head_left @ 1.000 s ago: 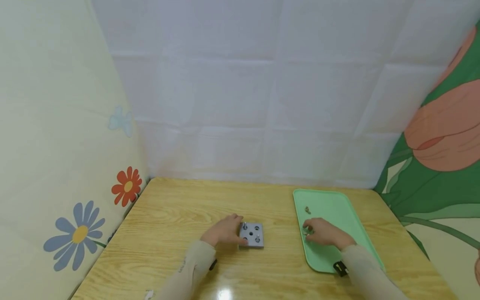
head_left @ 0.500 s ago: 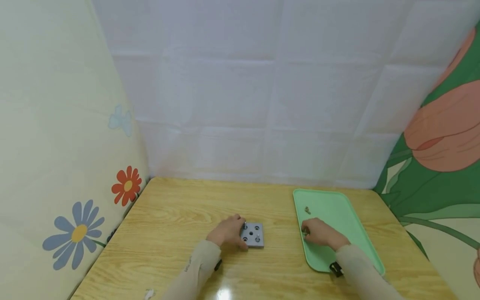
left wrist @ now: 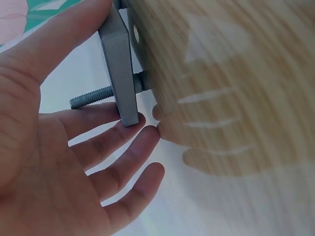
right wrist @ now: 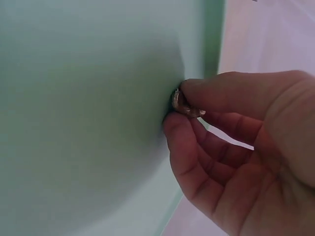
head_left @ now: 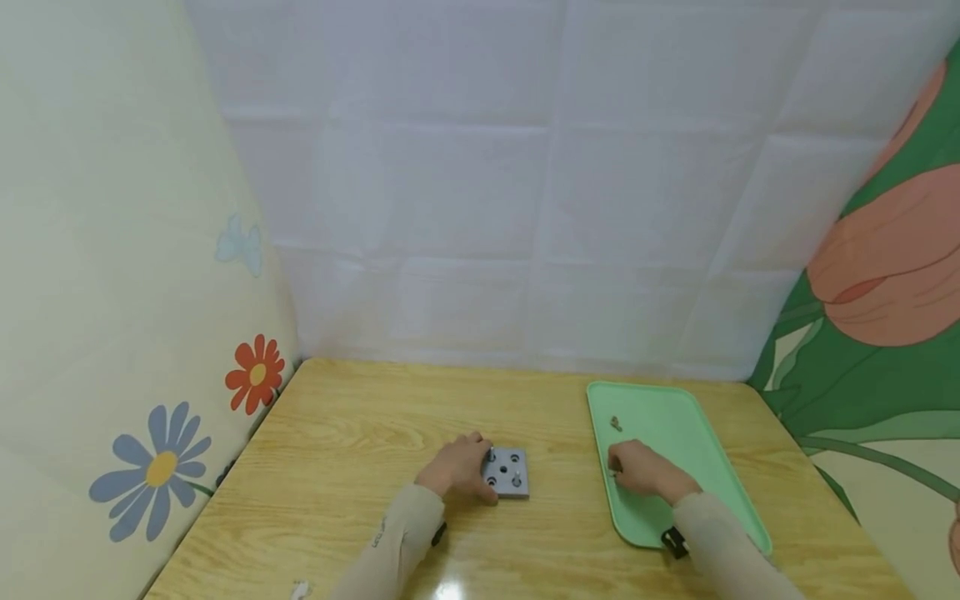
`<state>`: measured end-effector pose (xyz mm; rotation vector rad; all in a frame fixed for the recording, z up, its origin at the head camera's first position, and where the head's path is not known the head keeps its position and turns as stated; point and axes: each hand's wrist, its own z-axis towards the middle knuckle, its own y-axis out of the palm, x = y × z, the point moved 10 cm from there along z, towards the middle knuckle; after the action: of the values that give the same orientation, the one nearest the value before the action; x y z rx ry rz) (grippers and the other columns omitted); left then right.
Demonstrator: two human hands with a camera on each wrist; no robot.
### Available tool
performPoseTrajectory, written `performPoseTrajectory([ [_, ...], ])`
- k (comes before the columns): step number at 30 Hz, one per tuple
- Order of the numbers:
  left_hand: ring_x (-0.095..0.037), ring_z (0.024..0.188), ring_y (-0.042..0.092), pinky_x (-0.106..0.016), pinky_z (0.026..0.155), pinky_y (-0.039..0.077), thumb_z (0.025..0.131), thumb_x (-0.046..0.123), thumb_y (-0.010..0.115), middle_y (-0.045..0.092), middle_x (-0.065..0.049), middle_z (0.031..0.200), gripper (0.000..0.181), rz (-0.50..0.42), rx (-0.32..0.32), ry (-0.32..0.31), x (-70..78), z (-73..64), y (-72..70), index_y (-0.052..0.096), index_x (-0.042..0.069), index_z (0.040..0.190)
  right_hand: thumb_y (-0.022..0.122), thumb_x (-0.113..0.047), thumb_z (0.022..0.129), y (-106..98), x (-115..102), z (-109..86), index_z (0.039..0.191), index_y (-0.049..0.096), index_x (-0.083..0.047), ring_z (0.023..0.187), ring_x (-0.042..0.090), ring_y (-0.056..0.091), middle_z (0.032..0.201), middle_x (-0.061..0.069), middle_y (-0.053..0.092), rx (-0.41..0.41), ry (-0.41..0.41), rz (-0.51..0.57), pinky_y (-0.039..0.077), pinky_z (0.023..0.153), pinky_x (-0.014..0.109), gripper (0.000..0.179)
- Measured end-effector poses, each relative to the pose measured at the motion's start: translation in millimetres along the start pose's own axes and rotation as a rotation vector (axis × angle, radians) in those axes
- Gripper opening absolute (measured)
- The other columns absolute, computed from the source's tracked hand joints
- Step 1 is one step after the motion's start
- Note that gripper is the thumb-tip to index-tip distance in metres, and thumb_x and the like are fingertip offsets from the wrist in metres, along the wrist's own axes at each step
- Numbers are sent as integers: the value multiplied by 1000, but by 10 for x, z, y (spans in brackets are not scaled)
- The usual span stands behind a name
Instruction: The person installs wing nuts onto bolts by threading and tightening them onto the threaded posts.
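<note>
My left hand [head_left: 456, 468] holds a square grey metal plate [head_left: 506, 481] by its near and far edges, thumb on one side and fingertips on the other. Holes dot the plate, and two bolts stand up from it; one threaded bolt [left wrist: 93, 97] shows clearly in the left wrist view. Over at the green tray [head_left: 675, 417], my right hand [head_left: 647, 472] pinches a small brass-coloured wing nut [right wrist: 183, 106] between thumb and index finger, low against the tray surface. Fingertips cover part of the nut.
Another small brass-coloured piece [head_left: 616, 423] lies farther back on the tray. A white scrap [head_left: 300, 590] sits at the table's front left. A white sheet [head_left: 480, 250] hangs behind the wooden table [head_left: 390, 400], with printed cloths on both sides.
My left hand has shifted slightly right and its thumb has come off the plate's top to the near edge. My right fingers have drawn together on the wing nut.
</note>
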<state>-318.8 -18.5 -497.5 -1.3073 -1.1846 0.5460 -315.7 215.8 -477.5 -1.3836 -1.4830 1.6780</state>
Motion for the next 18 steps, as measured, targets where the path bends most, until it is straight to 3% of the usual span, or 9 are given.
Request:
performPoseTrajectory([
  [10,-20,101,50,-39,86,45,64,43,83,51,-6,124,84,-28,4,1,-10,13,13,51,9,133,57,6,80,-152,-116,-80,81,58,-8,72,13,55,78,-2,58,79,-163,23,47,61,32,14],
  [18,-19,97,50,-37,83,46,62,43,83,53,-6,121,84,-13,18,12,-16,3,4,53,8,132,56,5,85,-111,-74,-103,87,59,-6,76,14,54,82,-1,58,94,-71,110,46,63,32,12],
])
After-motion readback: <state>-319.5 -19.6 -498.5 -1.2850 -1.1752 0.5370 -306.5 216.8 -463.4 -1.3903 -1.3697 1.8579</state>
